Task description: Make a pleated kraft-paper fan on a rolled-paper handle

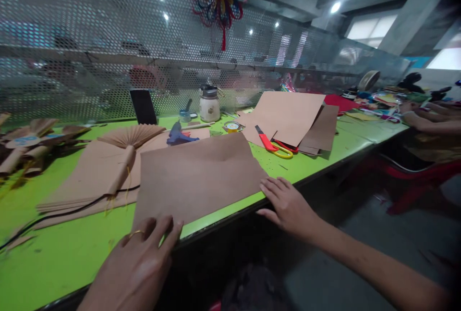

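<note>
A sheet of brown kraft paper [198, 176] lies near the front edge of the green table, slightly curled along its far side. At its lower left corner, my left hand [144, 258] rests with fingers bent and a gold ring on one of them. My right hand [290, 207] touches the right corner, fingers laid out and thumb apart below the table's edge. Neither hand grips anything. Beyond the sheet are a blue glue gun [177, 135], a red box cutter [265, 141] and yellow-handled scissors [283, 151].
Pleated paper fans [129, 135] lie on stacked brown sheets [82, 171] at left, crossed by a black cord [72, 212]. A phone [143, 106], a jar [209, 106] and a tape measure [233, 127] stand behind. More brown sheets [288, 114] are at right. Another person's arms [428, 121] are farther right.
</note>
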Tool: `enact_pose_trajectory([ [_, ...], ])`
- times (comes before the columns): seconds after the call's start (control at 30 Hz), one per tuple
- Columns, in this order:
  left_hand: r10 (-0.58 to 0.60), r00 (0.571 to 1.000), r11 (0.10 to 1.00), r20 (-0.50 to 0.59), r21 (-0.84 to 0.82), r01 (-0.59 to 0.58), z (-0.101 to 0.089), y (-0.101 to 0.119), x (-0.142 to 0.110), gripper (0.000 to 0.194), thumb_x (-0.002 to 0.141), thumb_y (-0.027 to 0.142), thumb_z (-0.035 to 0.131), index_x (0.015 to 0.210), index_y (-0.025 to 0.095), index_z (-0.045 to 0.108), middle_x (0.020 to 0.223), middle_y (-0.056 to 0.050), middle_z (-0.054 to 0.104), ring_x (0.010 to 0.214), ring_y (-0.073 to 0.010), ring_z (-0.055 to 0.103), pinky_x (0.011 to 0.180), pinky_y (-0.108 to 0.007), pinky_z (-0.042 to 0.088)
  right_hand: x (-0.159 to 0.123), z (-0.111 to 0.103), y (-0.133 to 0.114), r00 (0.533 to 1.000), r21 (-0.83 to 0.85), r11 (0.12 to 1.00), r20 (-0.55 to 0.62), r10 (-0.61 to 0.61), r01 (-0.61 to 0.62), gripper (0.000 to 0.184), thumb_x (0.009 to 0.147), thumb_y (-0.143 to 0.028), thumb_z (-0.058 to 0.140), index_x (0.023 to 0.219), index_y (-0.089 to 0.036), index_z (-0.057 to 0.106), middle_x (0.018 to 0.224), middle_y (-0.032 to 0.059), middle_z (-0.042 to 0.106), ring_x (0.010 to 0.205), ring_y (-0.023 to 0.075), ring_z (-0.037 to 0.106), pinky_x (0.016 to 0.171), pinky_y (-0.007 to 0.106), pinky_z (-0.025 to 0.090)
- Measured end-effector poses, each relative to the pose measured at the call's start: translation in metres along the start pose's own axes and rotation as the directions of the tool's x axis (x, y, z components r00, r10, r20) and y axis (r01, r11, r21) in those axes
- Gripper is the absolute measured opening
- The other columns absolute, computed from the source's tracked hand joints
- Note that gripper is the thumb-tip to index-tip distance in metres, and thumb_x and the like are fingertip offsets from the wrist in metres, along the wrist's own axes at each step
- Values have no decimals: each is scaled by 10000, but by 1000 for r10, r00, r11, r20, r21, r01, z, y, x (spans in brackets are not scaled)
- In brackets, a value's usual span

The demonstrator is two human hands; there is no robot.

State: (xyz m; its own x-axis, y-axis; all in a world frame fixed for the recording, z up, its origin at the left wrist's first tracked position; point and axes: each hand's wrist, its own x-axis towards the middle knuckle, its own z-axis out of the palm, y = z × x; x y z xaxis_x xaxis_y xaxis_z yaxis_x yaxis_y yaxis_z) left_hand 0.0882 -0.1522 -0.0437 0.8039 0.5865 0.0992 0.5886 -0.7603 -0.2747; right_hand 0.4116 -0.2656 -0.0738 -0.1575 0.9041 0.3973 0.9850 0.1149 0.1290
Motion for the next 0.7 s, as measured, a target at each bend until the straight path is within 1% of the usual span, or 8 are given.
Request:
enact_pose_trajectory([
  [0.1, 18, 1000, 1000, -22, 4, -18, 7, -3, -2, 546, 798, 21, 367, 1217, 213, 660, 1215, -147, 664, 1066, -357, 618, 773, -493, 528, -12, 1, 16, 999, -49, 998, -17, 46, -47, 514, 939, -439, 495, 1276, -57, 561, 1301, 185, 587, 1213, 318, 509, 1024, 498, 380],
  [0.2, 49, 997, 999, -67, 18, -48, 10, -3, -2, 521, 787, 47, 389, 1208, 178, 666, 1211, -169, 664, 1088, -372, 609, 820, -528, 504, -16, 2, 18, 996, -67, 994, -40, 79, -82, 516, 931, -448, 504, 1274, -66, 562, 1276, 180, 603, 1196, 323, 507, 998, 500, 393],
  [0.33, 53, 994, 999, -97, 2, -53, 3, 5, 4, 483, 779, 48, 400, 1162, 131, 683, 1193, -180, 668, 1092, -359, 605, 868, -533, 489, -14, 2, 16, 995, -64, 994, -46, 91, -94, 509, 925, -456, 511, 1234, -57, 582, 1242, 184, 609, 1147, 315, 511, 971, 488, 408],
  [0.43, 37, 997, 998, -74, -55, -41, -6, 19, 10, 466, 778, 15, 404, 1145, 112, 674, 1148, -179, 673, 1018, -305, 631, 875, -470, 505, -6, -4, 14, 994, -69, 992, -46, 104, -107, 465, 922, -457, 513, 1170, -76, 609, 1206, 185, 613, 1138, 320, 500, 974, 510, 391],
  [0.5, 24, 994, 995, -108, -93, -34, -9, 32, 15, 452, 818, 43, 420, 1203, 139, 637, 1166, -170, 657, 1031, -299, 618, 858, -449, 518, 3, -11, 6, 992, -59, 991, -46, 120, -122, 425, 916, -450, 526, 1120, -91, 625, 1189, 187, 607, 1153, 334, 484, 987, 535, 367],
  [0.57, -3, 982, 993, -187, -113, -19, -10, 45, 19, 375, 888, 183, 463, 1226, 146, 620, 1213, -174, 637, 1074, -335, 592, 863, -483, 514, 14, -18, -12, 994, -13, 995, -41, 101, -101, 399, 910, -434, 541, 1122, -105, 620, 1196, 182, 596, 1165, 337, 470, 999, 534, 352],
  [0.63, -20, 980, 990, -196, -141, -8, -9, 57, 23, 389, 900, 303, 508, 1236, 136, 609, 1219, -169, 641, 1084, -355, 587, 861, -506, 513, 25, -20, -36, 999, 70, 997, -34, 30, -28, 425, 901, -427, 561, 1196, -123, 585, 1221, 169, 584, 1158, 323, 471, 997, 508, 361],
  [0.7, -47, 976, 988, -214, -155, 14, -6, 66, 26, 419, 893, 328, 530, 1257, 129, 593, 1251, -162, 635, 1120, -371, 575, 892, -539, 494, 33, -17, -62, 999, 148, 988, -21, -43, 45, 462, 897, -417, 571, 1273, -150, 537, 1248, 154, 575, 1138, 309, 481, 973, 491, 383],
])
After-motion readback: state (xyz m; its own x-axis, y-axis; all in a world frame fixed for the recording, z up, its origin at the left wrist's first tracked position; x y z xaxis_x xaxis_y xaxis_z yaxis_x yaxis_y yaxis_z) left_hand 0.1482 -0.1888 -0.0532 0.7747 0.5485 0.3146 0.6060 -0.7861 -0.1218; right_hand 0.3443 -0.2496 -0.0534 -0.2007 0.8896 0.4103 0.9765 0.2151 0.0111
